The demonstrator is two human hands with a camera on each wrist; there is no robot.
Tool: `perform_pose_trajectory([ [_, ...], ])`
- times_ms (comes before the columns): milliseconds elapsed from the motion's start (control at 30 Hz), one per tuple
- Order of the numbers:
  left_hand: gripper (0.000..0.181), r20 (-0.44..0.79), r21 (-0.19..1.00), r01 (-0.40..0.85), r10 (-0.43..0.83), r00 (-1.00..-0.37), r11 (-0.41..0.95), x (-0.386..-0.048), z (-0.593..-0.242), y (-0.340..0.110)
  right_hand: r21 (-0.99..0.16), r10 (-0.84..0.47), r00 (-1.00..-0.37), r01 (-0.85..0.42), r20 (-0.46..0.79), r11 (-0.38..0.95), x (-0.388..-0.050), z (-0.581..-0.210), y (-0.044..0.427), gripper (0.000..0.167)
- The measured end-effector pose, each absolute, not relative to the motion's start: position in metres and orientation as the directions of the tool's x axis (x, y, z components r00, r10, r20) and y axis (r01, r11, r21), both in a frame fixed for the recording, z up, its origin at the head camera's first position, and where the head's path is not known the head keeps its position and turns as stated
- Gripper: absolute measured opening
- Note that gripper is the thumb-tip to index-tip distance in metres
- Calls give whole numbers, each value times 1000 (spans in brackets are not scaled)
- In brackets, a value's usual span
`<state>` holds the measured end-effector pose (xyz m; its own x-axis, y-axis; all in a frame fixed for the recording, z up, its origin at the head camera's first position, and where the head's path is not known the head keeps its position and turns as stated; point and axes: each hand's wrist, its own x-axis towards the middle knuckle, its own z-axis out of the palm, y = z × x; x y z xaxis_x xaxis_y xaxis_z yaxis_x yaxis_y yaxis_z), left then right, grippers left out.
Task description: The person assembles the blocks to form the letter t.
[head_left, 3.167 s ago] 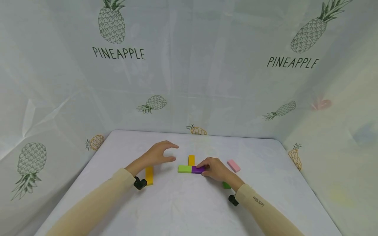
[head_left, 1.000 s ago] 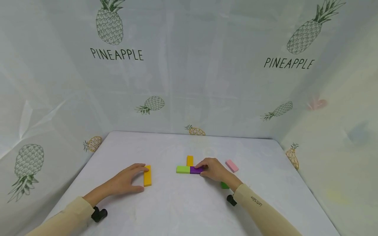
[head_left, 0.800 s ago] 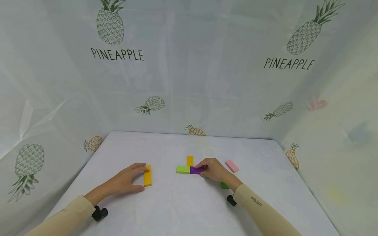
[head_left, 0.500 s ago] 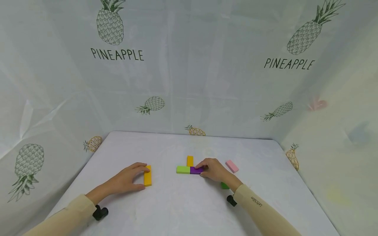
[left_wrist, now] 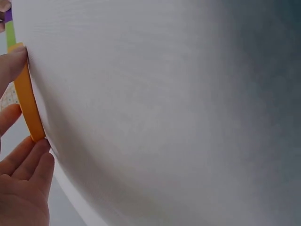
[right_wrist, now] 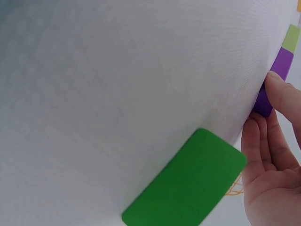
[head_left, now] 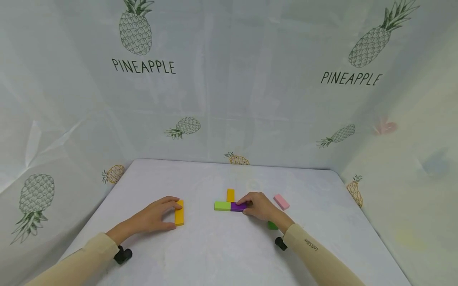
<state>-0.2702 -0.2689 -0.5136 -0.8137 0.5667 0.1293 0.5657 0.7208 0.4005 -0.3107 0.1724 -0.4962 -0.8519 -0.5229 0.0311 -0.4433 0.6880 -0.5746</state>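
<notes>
Two beige sleeves [head_left: 78,260] are reaching over the white table [head_left: 214,254], and a small black camera [head_left: 123,255] is sitting at each wrist. A green block [head_left: 272,225] is lying by the right wrist, which is partly hiding it from the head view. The left hand [head_left: 152,216] is gripping a long yellow block [head_left: 179,216] end to end, thumb at the near end and fingers at the far end, spread wide; the block is lying flat, left of the others. The right hand [head_left: 260,205] is pinching a purple block [head_left: 237,207] more narrowly between thumb and fingers. That block is lying flat, touching a lime block [head_left: 222,206] in a straight row. A pink block [head_left: 281,201] is lying slanted beyond the right wrist. A short yellow block [head_left: 230,194] is pointing away from the row's seam, seemingly touching it. Behind, a pale cloth [head_left: 229,91] is hanging, printed with pineapples.
</notes>
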Motion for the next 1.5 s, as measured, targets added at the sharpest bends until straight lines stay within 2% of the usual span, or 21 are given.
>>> perform_pose_trajectory([
  [433,53,164,412,588,578,-799,696,-270,-510,-267,-577,-520,-854,-436,23,691,-309,-496,172,31],
  [933,54,146,419,573,570,-808,704,-269,-500,-251,-576,-524,-852,-439,21,690,-309,-495,172,31],
  [1500,54,190,440,624,612,-767,645,-264,-491,-227,-557,-529,-848,-452,28,696,-309,-495,172,30],
])
